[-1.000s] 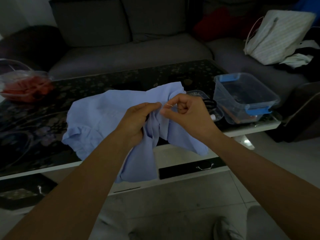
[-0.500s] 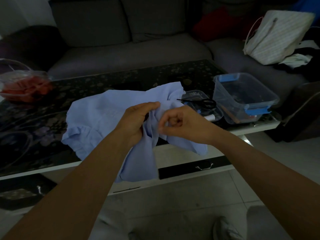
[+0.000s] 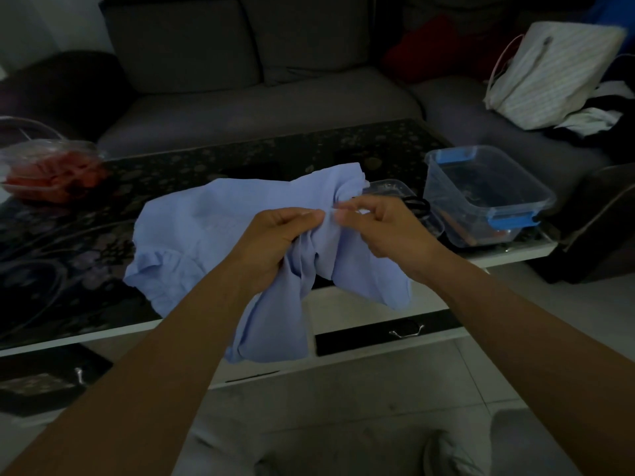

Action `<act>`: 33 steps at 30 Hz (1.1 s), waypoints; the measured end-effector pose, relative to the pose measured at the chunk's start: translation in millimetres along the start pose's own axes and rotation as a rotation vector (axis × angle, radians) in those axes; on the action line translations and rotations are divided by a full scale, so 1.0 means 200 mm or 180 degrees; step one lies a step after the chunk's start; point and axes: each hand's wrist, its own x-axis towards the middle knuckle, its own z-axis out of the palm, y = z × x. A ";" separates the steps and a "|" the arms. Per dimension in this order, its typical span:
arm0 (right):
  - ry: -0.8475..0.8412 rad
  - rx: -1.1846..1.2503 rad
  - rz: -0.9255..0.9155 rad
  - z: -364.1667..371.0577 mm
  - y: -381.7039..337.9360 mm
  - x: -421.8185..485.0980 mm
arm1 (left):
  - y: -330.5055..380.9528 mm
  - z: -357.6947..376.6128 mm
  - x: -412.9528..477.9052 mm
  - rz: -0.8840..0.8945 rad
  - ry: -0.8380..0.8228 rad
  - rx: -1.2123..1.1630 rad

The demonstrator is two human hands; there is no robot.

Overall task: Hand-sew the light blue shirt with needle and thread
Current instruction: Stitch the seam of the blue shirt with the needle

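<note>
Fingers (image 3: 311,217) seemingly tight on blue shirt (image 3: 206,231)

1 light blue shirt (image 3: 206,235), 2 hands, left hand (image 3: 275,238) and right hand (image 3: 388,228), 2 clear tubs at right, large tub (image 3: 443,197), small tub (image 3: 391,185), 1 scissors (image 3: 417,204)

Light blue shirt (image 3: 206,235): thin, plain fabric, crumpled, w/ a ruffled edge at its left. Most of it lies spread on the dark patterned table (image 3: 240,159), mid-top; front part hangs over the near edge in long folds. One bunched fold is lifted off the top, gripped by the left hand (image 3: 275,242) & pinched at its crest by the right hand (image 3: 388,225). Needle & thread: too small/dim to make out.
</note>
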 end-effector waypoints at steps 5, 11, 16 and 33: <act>0.0037 0.0173 0.0088 0.01 0.02 0.02 | 0.01 -0.03 0.00 0.0205 -0.0032 0.1025; 0.0248 -0.0063 -0.0150 0.03 0.06 0.03 | 0.02 -0.01 -0.01 0.0369 0.0178 0.1923; 0.0273 -0.0100 -0.0171 0.02 0.08 0.04 | 0.03 -0.05 -0.01 0.0402 0.0231 0.1784; 0.0286 0.0113 -0.0149 0.01 0.03 0.01 | 0.02 0.00 -0.02 0.0256 0.0189 0.0339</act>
